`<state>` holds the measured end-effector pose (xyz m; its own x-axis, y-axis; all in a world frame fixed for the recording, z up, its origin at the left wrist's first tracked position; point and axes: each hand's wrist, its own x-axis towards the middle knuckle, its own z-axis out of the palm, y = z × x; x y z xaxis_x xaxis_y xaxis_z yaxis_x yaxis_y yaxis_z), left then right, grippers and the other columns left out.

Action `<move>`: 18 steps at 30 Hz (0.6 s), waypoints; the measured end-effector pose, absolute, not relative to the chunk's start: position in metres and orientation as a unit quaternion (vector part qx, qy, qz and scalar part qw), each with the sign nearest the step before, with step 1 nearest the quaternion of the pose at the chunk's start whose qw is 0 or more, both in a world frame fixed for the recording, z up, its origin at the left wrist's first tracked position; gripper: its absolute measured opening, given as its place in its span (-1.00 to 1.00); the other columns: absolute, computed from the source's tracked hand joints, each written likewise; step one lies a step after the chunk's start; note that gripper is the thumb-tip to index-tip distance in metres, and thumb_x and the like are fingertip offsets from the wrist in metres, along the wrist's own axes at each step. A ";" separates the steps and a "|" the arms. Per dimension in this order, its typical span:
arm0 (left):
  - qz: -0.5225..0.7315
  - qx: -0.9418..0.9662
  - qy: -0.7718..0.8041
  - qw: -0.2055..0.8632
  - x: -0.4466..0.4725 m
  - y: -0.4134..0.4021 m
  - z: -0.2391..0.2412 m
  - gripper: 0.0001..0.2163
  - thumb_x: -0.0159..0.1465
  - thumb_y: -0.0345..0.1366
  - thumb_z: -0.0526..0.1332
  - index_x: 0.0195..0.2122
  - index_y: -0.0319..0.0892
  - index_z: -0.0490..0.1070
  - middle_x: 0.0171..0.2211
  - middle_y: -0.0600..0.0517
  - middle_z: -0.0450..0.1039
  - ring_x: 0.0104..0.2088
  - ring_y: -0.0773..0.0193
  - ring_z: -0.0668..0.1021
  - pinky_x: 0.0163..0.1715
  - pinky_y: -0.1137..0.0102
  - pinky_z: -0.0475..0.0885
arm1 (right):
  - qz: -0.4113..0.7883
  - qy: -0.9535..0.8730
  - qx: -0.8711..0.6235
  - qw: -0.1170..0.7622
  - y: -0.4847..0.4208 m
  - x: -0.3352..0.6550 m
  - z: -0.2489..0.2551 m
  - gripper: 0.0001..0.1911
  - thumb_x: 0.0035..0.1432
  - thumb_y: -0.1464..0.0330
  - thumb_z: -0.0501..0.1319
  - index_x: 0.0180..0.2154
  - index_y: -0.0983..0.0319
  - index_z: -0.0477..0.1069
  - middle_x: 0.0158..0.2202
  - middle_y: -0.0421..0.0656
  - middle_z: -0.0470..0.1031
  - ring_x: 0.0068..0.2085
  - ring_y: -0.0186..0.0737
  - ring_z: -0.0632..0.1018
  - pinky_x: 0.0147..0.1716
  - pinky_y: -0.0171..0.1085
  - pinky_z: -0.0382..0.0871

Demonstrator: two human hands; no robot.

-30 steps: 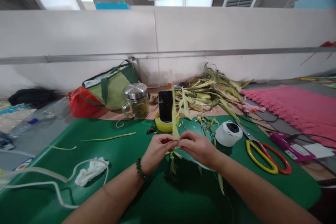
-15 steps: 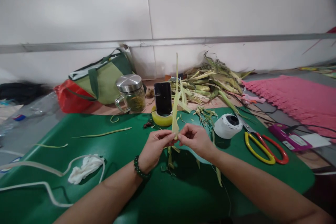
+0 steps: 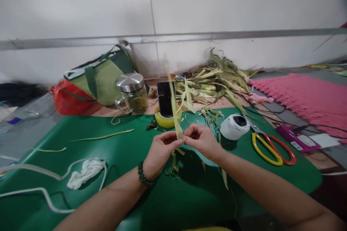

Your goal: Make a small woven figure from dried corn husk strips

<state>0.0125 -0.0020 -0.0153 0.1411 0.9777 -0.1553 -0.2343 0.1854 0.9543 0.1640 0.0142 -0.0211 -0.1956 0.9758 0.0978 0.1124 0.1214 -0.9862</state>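
Note:
A pale green strip of leaf, like corn husk (image 3: 175, 110), stands up between my two hands, its upper tip blurred. My left hand (image 3: 162, 151), with a dark green bead bracelet (image 3: 144, 175) at the wrist, pinches its lower end. Close against it, my right hand (image 3: 202, 140) pinches the same end with thumb and forefinger. Below them, a small tied bundle of leaf shreds (image 3: 175, 168) hangs or lies over the green mat; I cannot tell which. Behind the strip, a phone (image 3: 164, 98) leans upright in a yellow tape roll (image 3: 166, 120).
On the green mat (image 3: 89, 216) are a white thread cone (image 3: 234, 127), red-and-yellow scissors (image 3: 267, 148), and a crumpled white tissue (image 3: 86, 174). Behind stand a glass mug (image 3: 132, 95), a green bag (image 3: 104, 83) and a leaf pile (image 3: 214, 79). A purple power strip (image 3: 296, 139) lies right.
The husk strip has tilted, its tip swinging left. Both hands still pinch its lower end in nearly the same place. The whole view has shifted slightly.

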 end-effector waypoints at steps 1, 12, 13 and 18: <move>0.484 0.419 0.441 0.629 0.013 -0.002 -0.015 -0.78 -0.14 -0.32 0.45 -0.42 -0.22 0.60 -0.37 -0.03 0.60 -0.35 0.27 0.55 -0.25 0.42 0.42 | 0.489 -0.601 -0.445 0.449 0.014 0.164 -0.020 -0.81 -0.13 0.34 0.28 -0.55 0.24 0.27 -0.57 -0.27 0.33 -0.54 -0.39 0.37 -0.53 -0.37 0.27; 0.484 0.386 0.426 0.660 0.005 0.001 -0.007 -0.68 -0.18 -0.36 0.46 -0.33 -0.25 0.58 -0.49 0.01 0.51 -0.49 0.37 0.47 -0.43 0.47 0.38 | 0.250 -0.782 -0.342 0.458 0.010 0.171 -0.023 -0.93 0.13 0.37 0.21 -0.36 0.19 0.47 -0.41 -0.15 0.53 -0.38 -0.28 0.53 -0.36 -0.33 0.41; 0.479 0.385 0.426 0.664 0.005 0.001 -0.007 -0.68 -0.18 -0.35 0.46 -0.34 -0.26 0.58 -0.49 0.01 0.51 -0.49 0.37 0.47 -0.44 0.48 0.38 | 0.227 -0.798 -0.331 0.449 0.010 0.172 -0.024 -0.92 0.15 0.38 0.20 -0.33 0.18 0.48 -0.38 -0.15 0.55 -0.36 -0.28 0.54 -0.34 -0.32 0.42; 0.468 0.400 0.432 0.660 0.003 0.000 -0.005 -0.70 -0.18 -0.34 0.45 -0.36 -0.26 0.59 -0.45 -0.04 0.54 -0.44 0.30 0.50 -0.39 0.44 0.39 | 0.241 -0.794 -0.339 0.444 0.010 0.175 -0.024 -0.87 0.12 0.32 0.25 -0.26 0.21 0.46 -0.35 -0.13 0.56 -0.37 -0.28 0.56 -0.36 -0.34 0.44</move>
<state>0.0033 0.0003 -0.0046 0.1896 0.9622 -0.1954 -0.2718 0.2427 0.9312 0.1752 0.0099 -0.0242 -0.3761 0.7522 0.5410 0.3252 0.6539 -0.6831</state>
